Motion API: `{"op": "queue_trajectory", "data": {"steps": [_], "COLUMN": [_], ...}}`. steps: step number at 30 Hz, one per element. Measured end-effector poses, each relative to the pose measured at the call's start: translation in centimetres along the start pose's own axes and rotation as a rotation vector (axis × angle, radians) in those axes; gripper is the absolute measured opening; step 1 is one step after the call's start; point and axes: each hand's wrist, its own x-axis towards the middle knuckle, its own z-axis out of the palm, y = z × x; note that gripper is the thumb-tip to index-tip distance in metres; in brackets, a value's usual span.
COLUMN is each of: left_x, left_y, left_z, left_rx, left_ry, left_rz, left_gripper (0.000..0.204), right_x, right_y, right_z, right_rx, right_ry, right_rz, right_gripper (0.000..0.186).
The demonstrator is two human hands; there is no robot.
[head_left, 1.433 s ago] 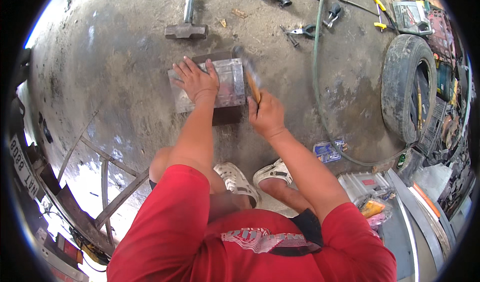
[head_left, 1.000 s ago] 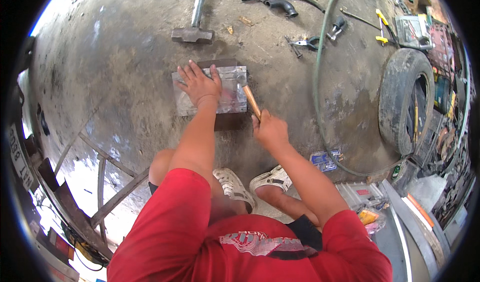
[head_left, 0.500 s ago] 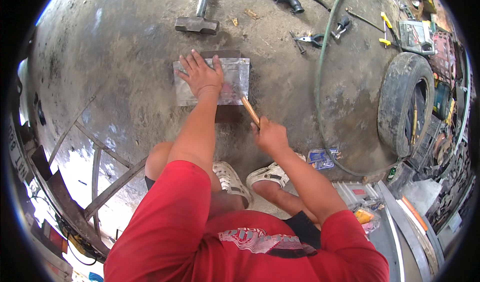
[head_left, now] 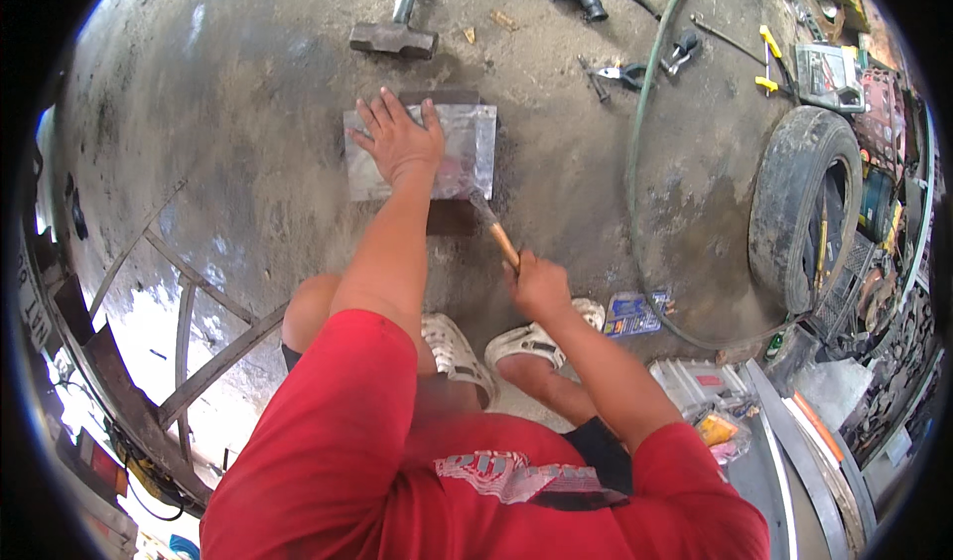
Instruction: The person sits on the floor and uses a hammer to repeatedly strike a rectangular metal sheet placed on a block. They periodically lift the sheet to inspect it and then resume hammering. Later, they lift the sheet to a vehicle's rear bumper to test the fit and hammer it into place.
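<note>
My left hand (head_left: 402, 141) lies with fingers spread on a thin, shiny metal sheet (head_left: 463, 133) on the concrete floor. A dark flat piece (head_left: 452, 220) lies under the sheet and shows past its upper and lower edges. My right hand (head_left: 539, 284) is closed round the wooden handle of a hammer (head_left: 499, 238); its slightly blurred head is at the sheet's lower right corner, and I cannot tell whether it touches. A sledgehammer (head_left: 392, 40) with a steel handle lies just beyond the sheet.
Hoses (head_left: 641, 93), pliers (head_left: 620, 73), a bolt and small tools lie at upper right. A worn tyre (head_left: 794, 203), toolboxes and scrap line the right side. A blue package (head_left: 635, 312) lies by my right foot. A metal frame (head_left: 213, 381) is at lower left.
The hammer head has moved down along the sheet's right side to its lower corner, and my right hand has come nearer my body. My left hand has stayed spread on the sheet.
</note>
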Motion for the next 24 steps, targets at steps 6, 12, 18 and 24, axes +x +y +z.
{"op": "queue_trajectory", "data": {"steps": [6,12,18,24], "left_x": [0.2,-0.2,0.3,0.6], "left_y": [0.0,-0.4,-0.2,-0.2], "left_z": [-0.2,0.7,0.3,0.1], "left_rx": [0.014,-0.033,-0.025,-0.034], "left_ry": [0.017,0.071,0.067,0.065], "left_rz": [0.009,0.026,0.036,0.019], "left_gripper": [0.080,0.080,0.081,0.082], "right_x": [0.1,-0.8,0.4,1.2], "right_y": [0.8,0.8,0.3,-0.9], "right_z": [1.6,2.4,2.0,0.5], "right_rx": [0.074,0.123,0.176,0.287], "right_ry": [0.098,0.163,0.215,0.210], "right_rz": [-0.092,-0.091,-0.108,0.082], "right_gripper": [0.028,0.029,0.029,0.033]}}
